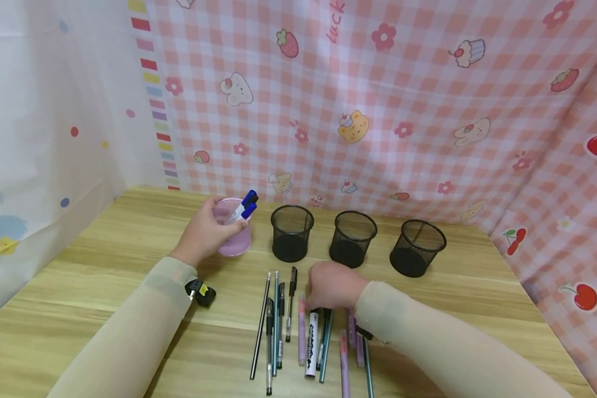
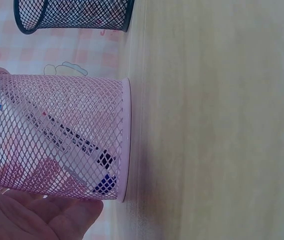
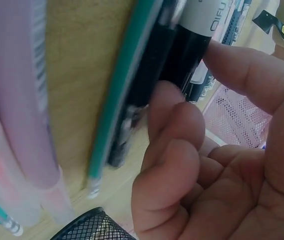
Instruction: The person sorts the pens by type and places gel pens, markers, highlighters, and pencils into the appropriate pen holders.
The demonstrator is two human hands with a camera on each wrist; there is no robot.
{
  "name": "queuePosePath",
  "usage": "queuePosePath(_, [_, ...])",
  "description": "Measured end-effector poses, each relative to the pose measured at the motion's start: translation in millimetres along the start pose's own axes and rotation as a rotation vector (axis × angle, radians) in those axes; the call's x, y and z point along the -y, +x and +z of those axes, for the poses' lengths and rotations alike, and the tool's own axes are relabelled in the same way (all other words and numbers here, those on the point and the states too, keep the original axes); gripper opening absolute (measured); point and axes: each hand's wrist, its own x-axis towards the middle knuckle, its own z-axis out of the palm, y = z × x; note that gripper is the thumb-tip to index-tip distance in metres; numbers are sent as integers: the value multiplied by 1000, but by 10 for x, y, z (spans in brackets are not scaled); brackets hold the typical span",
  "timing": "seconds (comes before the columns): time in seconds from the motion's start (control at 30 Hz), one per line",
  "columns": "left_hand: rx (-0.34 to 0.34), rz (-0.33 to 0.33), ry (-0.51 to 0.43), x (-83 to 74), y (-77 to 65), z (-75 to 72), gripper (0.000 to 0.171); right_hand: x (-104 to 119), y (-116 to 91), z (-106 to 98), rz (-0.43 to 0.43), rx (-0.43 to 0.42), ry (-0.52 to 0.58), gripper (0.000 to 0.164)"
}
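Observation:
My left hand [image 1: 206,233] grips a pink mesh pen cup [image 1: 236,244] at the left rear of the table. Blue-capped whiteboard markers [image 1: 249,210] lean inside the cup, their caps above its rim; the left wrist view shows their lower ends through the mesh [image 2: 77,135]. Over the row of pens, my right hand [image 1: 334,284] pinches the black cap end of a white marker [image 1: 310,348] between thumb and curled fingers. Beside that marker, in the right wrist view, lie a dark pen [image 3: 144,85] and a green pencil [image 3: 117,100].
Three black mesh cups [image 1: 291,249], [image 1: 349,254], [image 1: 410,261] stand in a row right of the pink cup. Black gel pens [image 1: 281,315], pencils [image 1: 261,326] and lilac highlighters [image 1: 345,365] lie on the wooden table [image 1: 104,265]. A patterned cloth [image 1: 318,110] hangs behind.

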Motion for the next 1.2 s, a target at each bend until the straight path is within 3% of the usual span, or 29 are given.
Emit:
queuePosePath(0.17, [-1,1,-2,-7,-4,1,105,11,21,13,6,14,-1,53])
queuePosePath(0.3, [1,5,-7,-16,-9,1,105,-6,45,24,24,28,-1,51])
queuePosePath(0.63, [-5,1,-6,7,3,11,106,-61,135,0,103,157,100,44])
queuePosePath(1.2, [23,3,-2,-23,-9,-7,109,-31,161,16,152,167,103,43])
